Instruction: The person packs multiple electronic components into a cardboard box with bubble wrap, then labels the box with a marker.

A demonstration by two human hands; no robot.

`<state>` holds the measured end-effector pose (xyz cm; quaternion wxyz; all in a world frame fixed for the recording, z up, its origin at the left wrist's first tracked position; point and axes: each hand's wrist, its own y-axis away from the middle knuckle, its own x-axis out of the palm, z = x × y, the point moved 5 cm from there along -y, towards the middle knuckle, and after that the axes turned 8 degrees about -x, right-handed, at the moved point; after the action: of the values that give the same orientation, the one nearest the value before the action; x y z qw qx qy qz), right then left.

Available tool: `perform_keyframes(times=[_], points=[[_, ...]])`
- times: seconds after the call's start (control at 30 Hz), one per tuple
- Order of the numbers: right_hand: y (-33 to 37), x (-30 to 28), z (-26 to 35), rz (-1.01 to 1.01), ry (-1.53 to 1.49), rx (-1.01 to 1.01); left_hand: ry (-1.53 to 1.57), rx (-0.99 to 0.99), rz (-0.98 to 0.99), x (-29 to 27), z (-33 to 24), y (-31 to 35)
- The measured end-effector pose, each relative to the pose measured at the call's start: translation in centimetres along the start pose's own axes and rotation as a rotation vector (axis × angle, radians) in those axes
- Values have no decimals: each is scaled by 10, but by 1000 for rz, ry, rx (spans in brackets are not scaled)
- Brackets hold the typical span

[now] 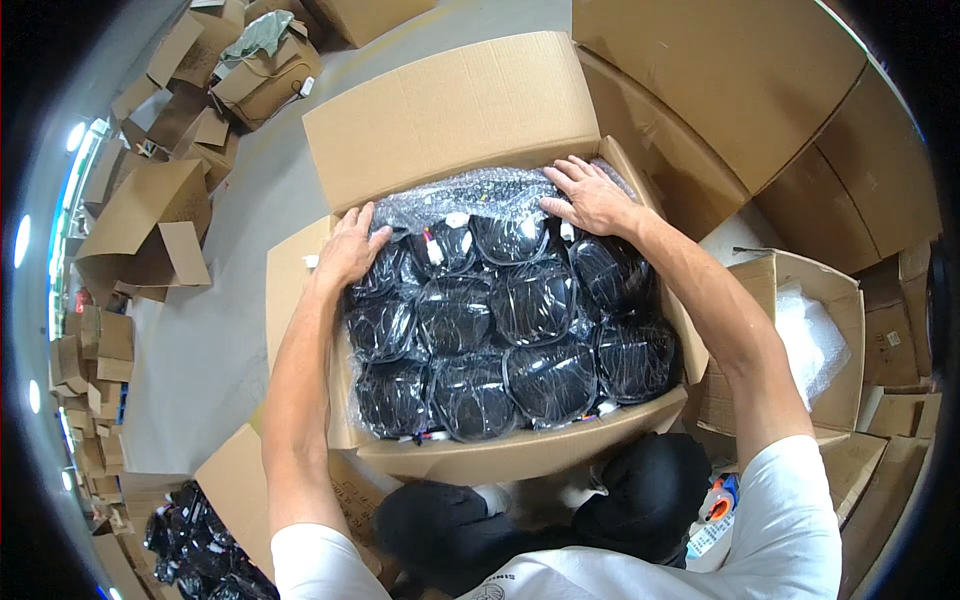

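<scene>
In front of me stands an open cardboard box [520, 452] packed with rows of rounded black parts [535, 302], each wrapped in clear plastic. Small white connectors [457, 220] and coloured wires stick out among them. A sheet of bubble wrap [470, 192] lies along the box's far side, over some of the contents. My left hand [352, 248] rests at the far left corner, fingers stretched onto the sheet's edge. On the far right part of the wrap lies my right hand [592, 200], its fingers spread. Neither hand visibly grips anything.
The box's far flap [455, 115] stands folded back. Large cartons [720, 80] rise at the far right; an open carton with bubble wrap [812, 335] stands nearer. More black wrapped parts [205, 545] lie at lower left. Several empty cartons [150, 225] are piled across the grey floor [200, 380].
</scene>
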<state>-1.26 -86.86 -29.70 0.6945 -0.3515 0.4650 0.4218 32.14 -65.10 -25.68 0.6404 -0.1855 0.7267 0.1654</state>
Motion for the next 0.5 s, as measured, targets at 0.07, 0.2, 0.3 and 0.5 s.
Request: perform_keyframes(times=[0.07, 0.2, 0.3, 0.5], points=[[6, -3, -6, -1, -10, 19, 81, -4, -134, -23, -3, 20], [37, -11, -3, -1, -207, 32, 84, -151, 56, -32, 13, 93], [39, -24, 48, -58, -145, -47, 156, -163, -48, -34, 45, 152], [41, -63, 147, -213, -30, -309, 369, -436, -431, -37, 71, 259]])
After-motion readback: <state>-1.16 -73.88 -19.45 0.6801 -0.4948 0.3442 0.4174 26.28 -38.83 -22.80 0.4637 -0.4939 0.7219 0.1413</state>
